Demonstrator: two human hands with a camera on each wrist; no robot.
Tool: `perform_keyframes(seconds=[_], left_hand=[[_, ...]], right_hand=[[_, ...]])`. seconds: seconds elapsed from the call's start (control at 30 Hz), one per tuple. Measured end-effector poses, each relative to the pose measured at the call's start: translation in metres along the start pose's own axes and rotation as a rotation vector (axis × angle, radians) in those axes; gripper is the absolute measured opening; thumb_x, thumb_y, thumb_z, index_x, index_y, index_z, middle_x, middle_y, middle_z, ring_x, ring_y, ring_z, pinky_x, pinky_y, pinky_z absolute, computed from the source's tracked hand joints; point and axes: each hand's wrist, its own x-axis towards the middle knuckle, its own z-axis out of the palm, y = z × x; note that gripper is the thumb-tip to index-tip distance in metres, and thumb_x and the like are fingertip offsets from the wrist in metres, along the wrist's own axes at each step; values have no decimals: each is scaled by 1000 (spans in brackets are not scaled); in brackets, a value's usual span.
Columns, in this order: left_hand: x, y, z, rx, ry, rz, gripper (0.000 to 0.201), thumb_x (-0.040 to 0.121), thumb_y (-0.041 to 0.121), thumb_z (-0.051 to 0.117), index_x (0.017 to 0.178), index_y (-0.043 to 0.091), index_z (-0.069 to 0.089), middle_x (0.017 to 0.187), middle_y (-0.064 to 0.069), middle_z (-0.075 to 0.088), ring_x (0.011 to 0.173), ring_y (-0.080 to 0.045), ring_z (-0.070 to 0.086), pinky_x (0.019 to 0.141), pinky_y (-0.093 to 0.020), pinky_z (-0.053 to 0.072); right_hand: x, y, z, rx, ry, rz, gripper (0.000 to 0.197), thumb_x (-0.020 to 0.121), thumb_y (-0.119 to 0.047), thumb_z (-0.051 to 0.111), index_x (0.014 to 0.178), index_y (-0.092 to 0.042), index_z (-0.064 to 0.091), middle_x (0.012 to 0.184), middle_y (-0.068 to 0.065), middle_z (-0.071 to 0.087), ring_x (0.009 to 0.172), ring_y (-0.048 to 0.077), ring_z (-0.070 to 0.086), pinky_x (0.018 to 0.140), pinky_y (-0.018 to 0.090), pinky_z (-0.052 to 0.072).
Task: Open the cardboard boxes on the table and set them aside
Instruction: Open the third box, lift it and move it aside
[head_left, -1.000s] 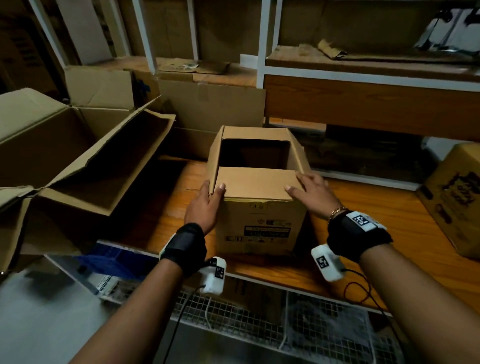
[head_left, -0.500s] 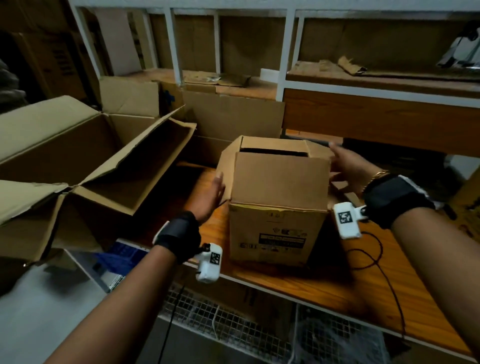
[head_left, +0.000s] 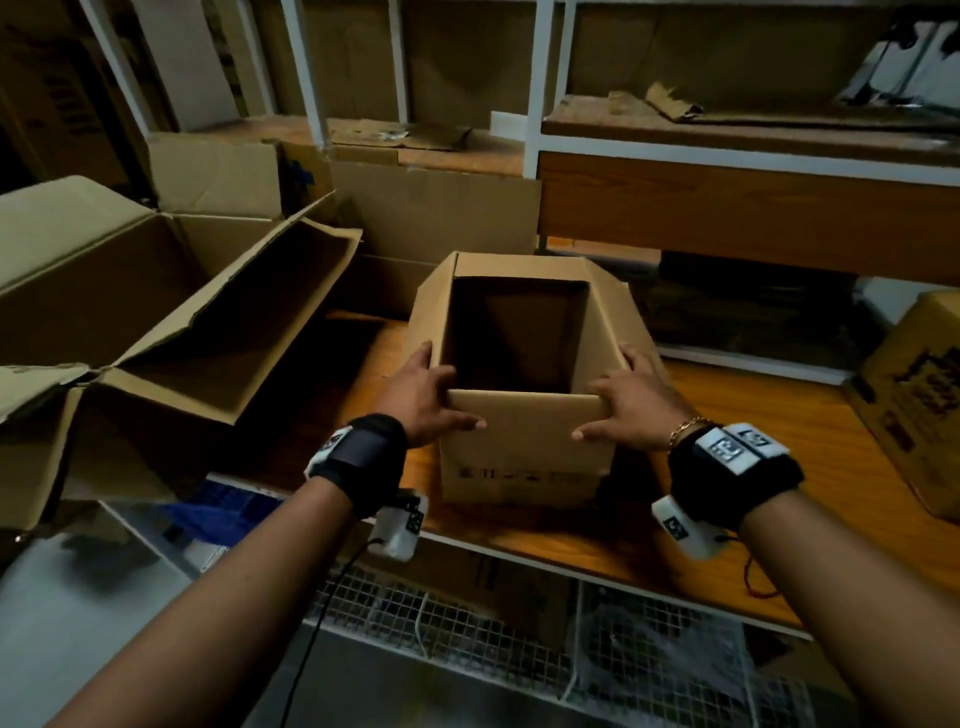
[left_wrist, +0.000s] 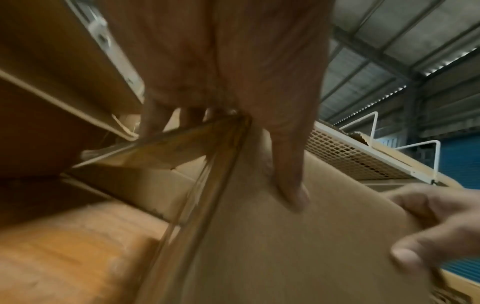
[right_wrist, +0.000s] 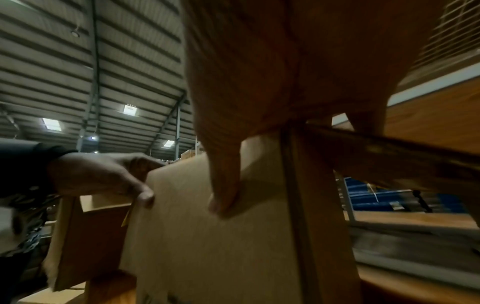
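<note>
**Cardboard box gripped at both near corners**

Cardboard meets both hands at the near top corners of the box (head_left: 524, 447). The left hand (head_left: 423, 397) clamps the near-left corner: its thumb lies flat across the outside of the near flap, and its fingers wrap the left flap. The right hand (head_left: 631, 400) mirrors it on the near-right corner, thumb on the near flap, fingers over the right flap. In the left wrist view the left thumb (left_wrist: 288, 164) presses the flap's face, with the right hand showing at the far edge of the same panel. The right wrist view shows the right thumb (right_wrist: 226, 185) on that panel and the left hand at its other end.

The box stands upright on the wooden surface (head_left: 779, 441), top open, all four flaps folded outward and its inside dark. A printed label runs along the lower part of its near face.

Left of the box lies a large open carton (head_left: 171, 322), flaps splayed, tilted toward the box. Right of the box, at the surface's edge, sits a printed carton (head_left: 914, 410). Behind the box rises a white-framed shelf (head_left: 727, 140) with cardboard scraps on it, and flat cardboard sheets lean against the rack. Below the box, in front of the surface, runs a wire mesh rack (head_left: 519, 639).
</note>
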Motion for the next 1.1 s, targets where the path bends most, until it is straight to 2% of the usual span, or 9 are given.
perform_keyframes(seconds=[0.23,0.3,0.43,0.53,0.67,0.73,0.83,0.97,1.1], left_hand=[[-4,-5,-7,41,-12,18,76,71,59,74,135,23,53,161,3,11,139,-25,34,110,-39,36],[4,-19,-20,66,-76,3,84,67,61,76,138,23,52,161,9,9,140,-23,32,111,-42,35],[19,-42,-56,235,-198,-27,81,68,54,79,139,28,49,161,5,11,145,-25,19,117,-47,26],[10,-16,-64,401,-212,60,64,87,48,60,145,37,36,159,5,19,148,-25,11,118,-54,12],[-24,45,-15,260,-333,312,42,99,51,33,136,37,47,149,7,39,143,-17,22,117,-56,0],[-33,49,8,160,-243,331,50,90,70,33,120,37,55,125,11,54,133,-15,34,115,-52,3],[-29,37,19,77,-138,348,41,84,78,36,95,42,50,101,19,49,122,-12,38,113,-45,5],[-13,19,4,15,-185,289,50,88,76,24,85,38,57,101,17,58,122,-10,37,110,-41,5],[-7,5,-14,168,-162,192,71,86,77,5,106,39,62,114,8,64,121,-17,43,112,-42,14]], right_hand=[[-23,-13,9,58,114,66,54,74,-65,69,117,-32,63,146,-1,43,145,26,18,99,46,44],[-30,-25,10,4,122,39,49,77,-70,61,112,-36,63,134,-7,52,139,26,24,101,46,39],[-39,-44,12,34,197,-155,45,91,-67,35,107,-36,64,103,-19,57,109,14,36,81,37,39],[-27,-36,-2,212,158,-213,37,96,-47,34,114,-38,64,111,-17,57,104,9,36,77,35,39],[11,-2,-27,87,-106,-283,32,97,-30,46,124,-42,58,135,-12,51,120,15,33,96,39,35],[25,16,-35,6,-223,-241,38,97,-36,50,133,-46,49,152,-13,35,136,22,25,108,46,29],[34,32,-41,5,-298,-179,57,90,-58,55,142,-50,35,162,-13,14,146,26,14,114,57,22],[29,19,-35,-102,-147,-182,68,76,-79,51,137,-49,41,154,-9,30,141,25,25,110,51,25],[9,-24,-4,-5,89,-226,65,69,-88,44,113,-41,50,117,-9,51,112,16,43,98,40,30]])
